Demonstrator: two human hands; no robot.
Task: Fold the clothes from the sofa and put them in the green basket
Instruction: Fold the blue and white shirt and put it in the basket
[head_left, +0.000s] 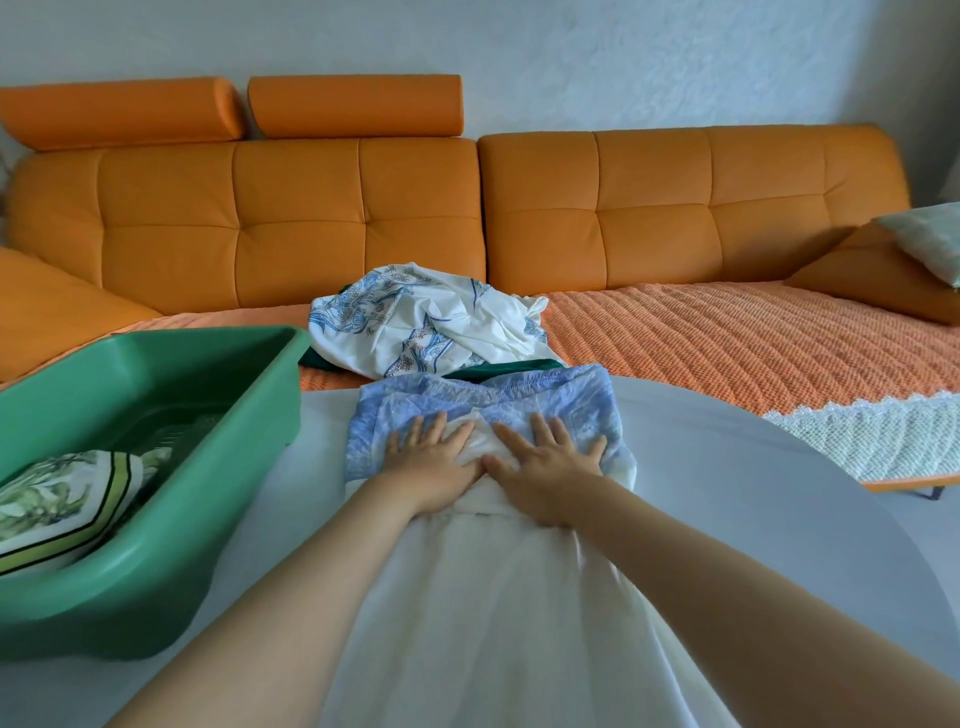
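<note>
Head view showed one green basket (156, 353) at the left of the white bench (727, 467), with one folded leaf-print garment (62, 509) inside it. Right of the basket lay one dress (571, 400), blue lace top and white skirt, spread on the bench with the skirt running toward the camera. Two hands rested on it: the left hand (431, 470), nearer the basket, and the right hand (545, 467) just beyond. Both had fingers straight and spread, palms pressed flat on the dress, gripping nothing (the thumbs nearly met in the middle). Behind the basket and to its right, on the orange sofa (291, 218), sat one heap of two garments: a white one with blue print (426, 322) on top and a dark green one (498, 370) beneath. Far right of the basket were two cushions, one orange (857, 275) and one pale (930, 239). Above and behind it were two orange headrests (119, 111) (356, 104).
</note>
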